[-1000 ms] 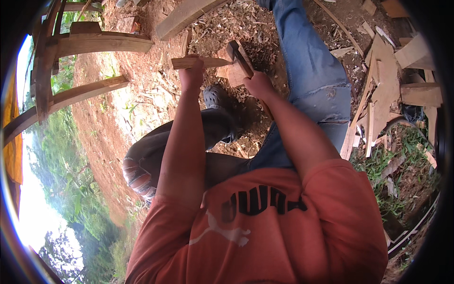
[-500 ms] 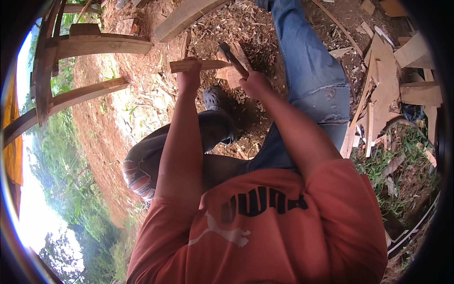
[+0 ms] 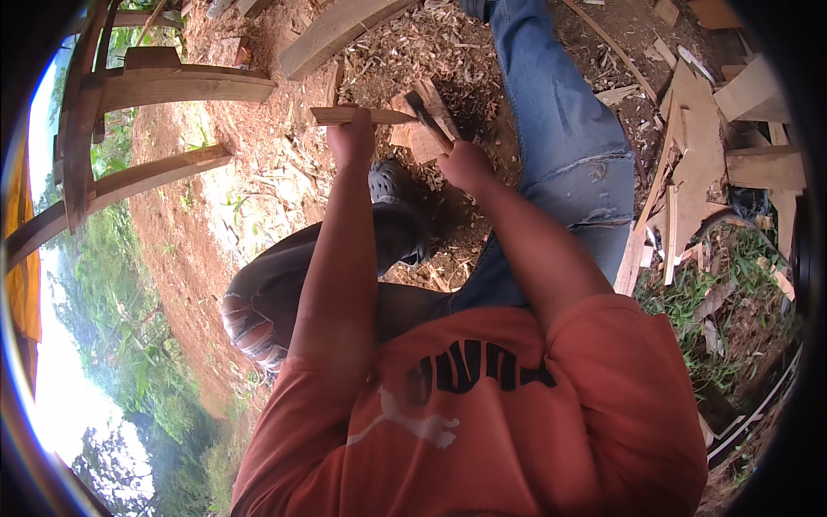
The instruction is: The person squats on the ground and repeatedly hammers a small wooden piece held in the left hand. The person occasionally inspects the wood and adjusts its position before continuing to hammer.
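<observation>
My left hand (image 3: pixel 351 138) is closed around a wooden stake (image 3: pixel 330 115), which lies crosswise, its narrowed end to the right. In my right hand (image 3: pixel 468 165) is the handle of a short chopping tool (image 3: pixel 438 132) with a dark head, apparently a hatchet. That head slants up and left, close to the stake's tapered end; whether they touch I cannot tell. Beneath both is a wooden block (image 3: pixel 424 148) on the ground, partly covered by the tool and stake. The fingers of both hands are largely hidden by their backs.
Wood chips (image 3: pixel 379 56) litter the soil around the block. My legs flank the work, the jeans (image 3: pixel 564 112) at right and a grey clog (image 3: pixel 392 183) below. Scrap boards (image 3: pixel 693 172) pile up at far right. Timber beams (image 3: pixel 189 84) stand at left; another beam (image 3: pixel 340 36) lies ahead.
The dark tool head has come down slightly and to the right, and my right hand is a little lower. My left hand and the stake have shifted only slightly.
</observation>
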Action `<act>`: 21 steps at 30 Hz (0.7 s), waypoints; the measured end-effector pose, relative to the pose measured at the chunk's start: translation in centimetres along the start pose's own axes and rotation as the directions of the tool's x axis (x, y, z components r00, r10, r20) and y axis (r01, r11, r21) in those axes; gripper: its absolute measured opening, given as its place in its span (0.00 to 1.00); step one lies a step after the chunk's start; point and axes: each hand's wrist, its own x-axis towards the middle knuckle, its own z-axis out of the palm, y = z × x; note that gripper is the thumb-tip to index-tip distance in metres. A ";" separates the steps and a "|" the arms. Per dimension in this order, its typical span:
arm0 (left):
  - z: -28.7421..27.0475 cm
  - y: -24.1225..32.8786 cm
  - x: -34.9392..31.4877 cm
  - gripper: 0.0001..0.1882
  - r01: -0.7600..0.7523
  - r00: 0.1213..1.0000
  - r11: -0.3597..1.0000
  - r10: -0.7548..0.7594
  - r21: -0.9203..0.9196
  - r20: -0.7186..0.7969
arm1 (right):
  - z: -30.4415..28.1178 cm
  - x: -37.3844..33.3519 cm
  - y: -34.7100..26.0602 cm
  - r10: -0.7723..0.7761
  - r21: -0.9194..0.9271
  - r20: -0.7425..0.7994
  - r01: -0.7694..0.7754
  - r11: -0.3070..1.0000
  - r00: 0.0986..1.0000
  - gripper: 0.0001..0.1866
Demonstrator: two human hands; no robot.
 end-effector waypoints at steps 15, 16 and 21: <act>0.4 -0.1 0.8 0.19 -0.026 0.999 0.985 0.020 0.170 0.035 | -1.8 -0.2 -2.1 0.057 0.089 0.112 -0.068 0.994 0.992 0.24; 0.5 -0.8 1.2 0.18 -0.032 0.999 0.990 0.032 0.139 0.004 | -1.5 0.1 -1.6 0.046 0.058 0.091 -0.051 0.997 0.995 0.24; 0.2 0.6 0.8 0.19 0.012 0.999 0.987 -0.017 0.162 0.034 | -2.9 -0.6 -3.2 0.082 0.126 0.125 -0.098 0.987 0.989 0.24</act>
